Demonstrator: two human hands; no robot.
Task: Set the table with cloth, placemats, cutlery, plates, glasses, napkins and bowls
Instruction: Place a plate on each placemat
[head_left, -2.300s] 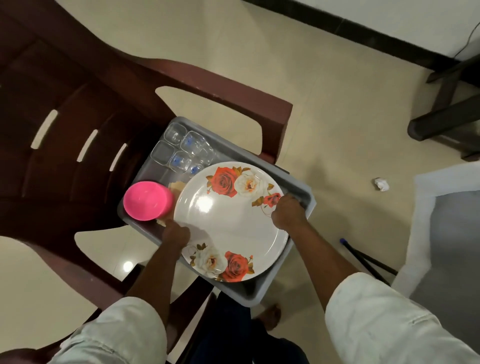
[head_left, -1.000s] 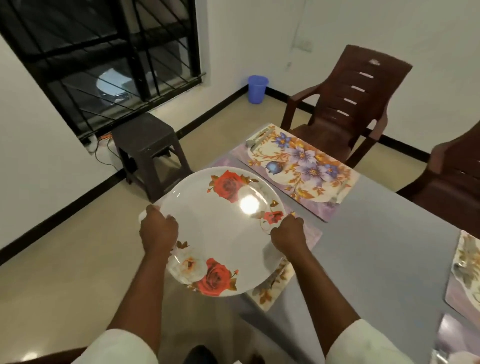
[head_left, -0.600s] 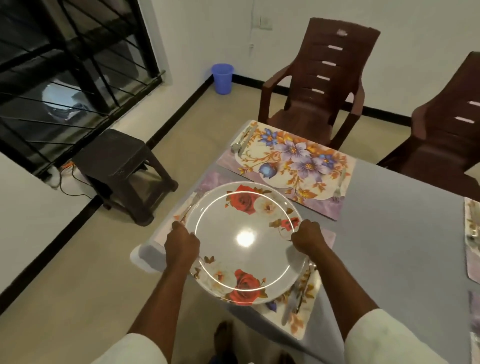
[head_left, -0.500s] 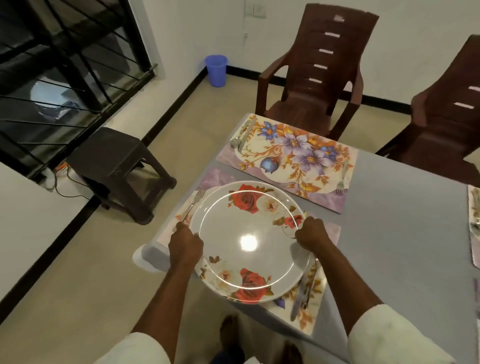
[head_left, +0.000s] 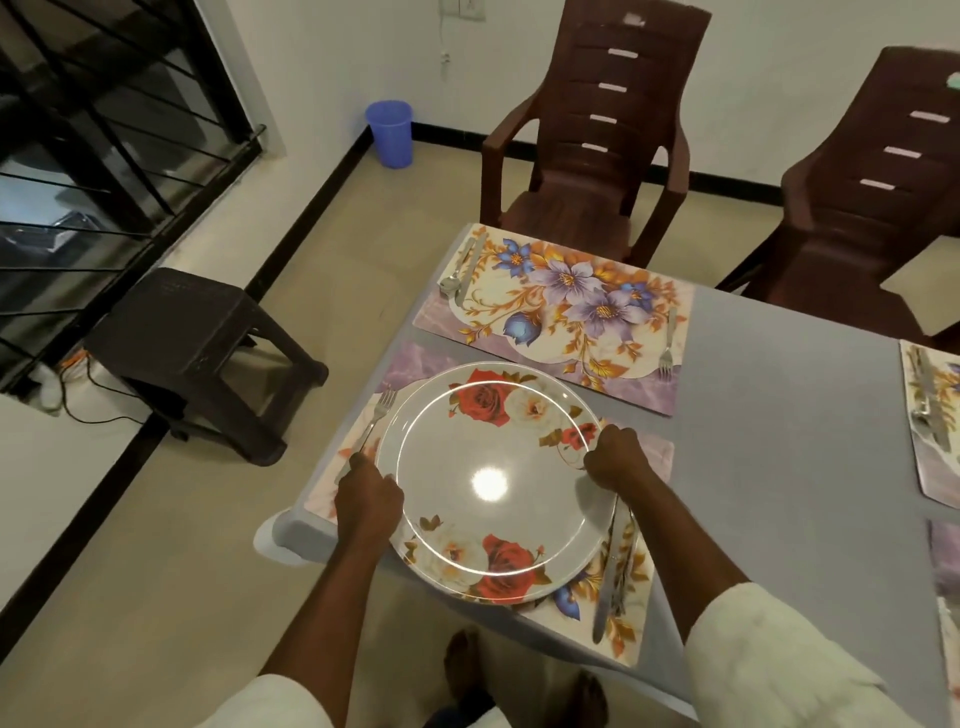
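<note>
Both hands grip the rose-patterned plate (head_left: 491, 480) by its rim, fingers curled: left hand (head_left: 368, 498) at 9 o'clock, right hand (head_left: 613, 456) at 3 o'clock. It lies over the near placemat (head_left: 631, 582) on the desk (head_left: 789, 431), between a fork (head_left: 375, 422) at its 10 o'clock and a knife (head_left: 607, 577) at 4 o'clock.

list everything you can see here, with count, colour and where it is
plate: 1, white with red roses, on the near placemat
placemats: 4 at least partly in view, floral, on the table
tablecloth: 1, grey, covering the table
forks: 2 clear, silver, left of the plate and on the far placemat
knife: 1, silver, right of the plate
chairs: 2, brown, far side
stool: 1, dark, floor left
bin: 1, blue, by the wall
left hand: grip on the plate's left rim
right hand: grip on the right rim
</note>
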